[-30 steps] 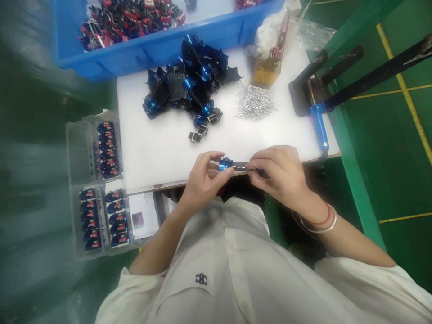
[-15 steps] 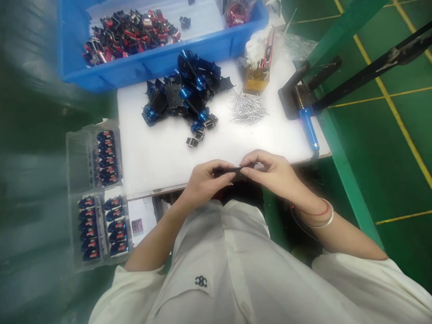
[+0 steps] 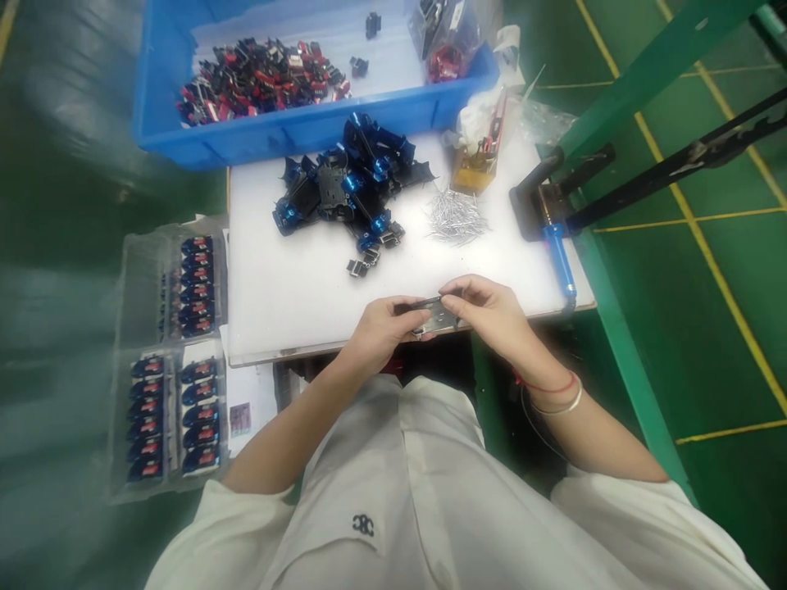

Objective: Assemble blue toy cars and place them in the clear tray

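Note:
Between my two hands, at the table's front edge, is a flat dark toy-car chassis (image 3: 438, 318) with its underside showing. My left hand (image 3: 388, 328) grips its left end, thumb on top. At its right end, my right hand (image 3: 485, 307) pinches the upper edge between thumb and fingers; anything small in that pinch is hidden. Beyond them a heap of black and blue car parts (image 3: 335, 192) lies on the white table (image 3: 295, 303). To its right is a pile of thin metal pins (image 3: 456, 217). Several small black and silver pieces (image 3: 364, 262) lie nearer me.
A blue bin (image 3: 276, 135) holding red and black parts stands at the back. A yellow container (image 3: 473, 170) with tools is behind the pins. At right, a blue-handled soldering iron (image 3: 559, 258) rests in its stand. Clear trays (image 3: 116, 328) with blue car bodies sit at left.
The chassis has tilted from edge-on, so its flat face now shows. Both hands still hold it, and the right one has turned slightly. The camera view has shifted a little.

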Available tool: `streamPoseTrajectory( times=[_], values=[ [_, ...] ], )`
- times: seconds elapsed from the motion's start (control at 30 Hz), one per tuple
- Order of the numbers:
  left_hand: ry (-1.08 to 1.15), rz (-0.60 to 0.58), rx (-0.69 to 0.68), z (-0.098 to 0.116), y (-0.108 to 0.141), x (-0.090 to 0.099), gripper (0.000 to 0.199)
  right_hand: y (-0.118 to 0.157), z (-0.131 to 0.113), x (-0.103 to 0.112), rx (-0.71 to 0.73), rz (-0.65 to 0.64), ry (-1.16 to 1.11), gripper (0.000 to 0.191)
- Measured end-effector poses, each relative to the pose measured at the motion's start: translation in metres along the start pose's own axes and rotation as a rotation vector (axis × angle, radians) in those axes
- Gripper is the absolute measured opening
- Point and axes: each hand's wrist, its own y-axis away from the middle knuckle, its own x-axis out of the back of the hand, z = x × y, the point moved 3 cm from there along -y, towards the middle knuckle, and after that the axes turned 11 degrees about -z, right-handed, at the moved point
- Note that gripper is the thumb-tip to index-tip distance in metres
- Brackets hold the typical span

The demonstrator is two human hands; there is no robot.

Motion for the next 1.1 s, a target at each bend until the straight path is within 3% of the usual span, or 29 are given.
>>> streamPoseTrajectory(
  times=[0.33,0.43,0.53,0.63,0.73,0.93,1.1],
  values=[
    [-0.017,0.065,-0.028,0.017,-0.006,-0.011,0.029,-0.009,0.001,0.0,0.118,0.026,0.081,0.036],
    [-0.051,0.101,-0.068,0.019,-0.012,-0.009,0.027,-0.006,-0.005,0.022,0.27,0.149,0.281,0.033],
    [-0.035,0.189,-0.083,0.021,-0.019,-0.004,0.025,0.002,-0.006,0.067,0.35,0.402,0.601,0.034],
    [-0.005,0.229,-0.099,0.024,-0.025,-0.002,0.017,0.01,0.006,0.113,0.172,0.593,0.896,0.037],
    [0.031,0.219,-0.109,0.027,-0.031,-0.003,0.009,0.014,0.025,0.14,-0.062,0.619,1.053,0.04],
    [0.048,0.195,-0.107,0.027,-0.039,-0.002,0.002,0.009,0.039,0.14,-0.087,0.488,1.135,0.049],
    [0.062,0.19,-0.116,0.025,-0.041,0.0,0.004,0.027,0.026,0.136,-0.234,0.524,1.06,0.049]
  ],
)
